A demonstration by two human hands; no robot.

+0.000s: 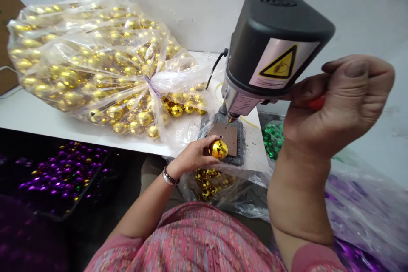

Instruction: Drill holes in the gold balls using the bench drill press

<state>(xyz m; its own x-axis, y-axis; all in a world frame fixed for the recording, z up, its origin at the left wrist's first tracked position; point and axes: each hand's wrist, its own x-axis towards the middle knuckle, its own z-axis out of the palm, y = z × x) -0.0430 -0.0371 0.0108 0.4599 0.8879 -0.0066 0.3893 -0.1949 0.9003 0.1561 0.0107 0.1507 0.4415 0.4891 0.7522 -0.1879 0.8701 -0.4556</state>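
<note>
My left hand (195, 155) pinches a faceted gold ball (218, 149) at the near edge of the small drill press's base plate (230, 138). The drill bit (228, 121) hangs just above and behind the ball, apart from it. My right hand (338, 102) is raised close to the camera, closed round the press's red-tipped lever handle (316, 103). The black motor housing (274, 42) with a yellow warning sticker sits above the bit.
A large clear plastic bag of gold balls (95, 63) lies on the white table (28, 114), left of the press. More gold balls (207, 180) sit in plastic on my lap. Purple balls (60, 174) fill a tray at lower left; green balls (272, 138) lie right of the press.
</note>
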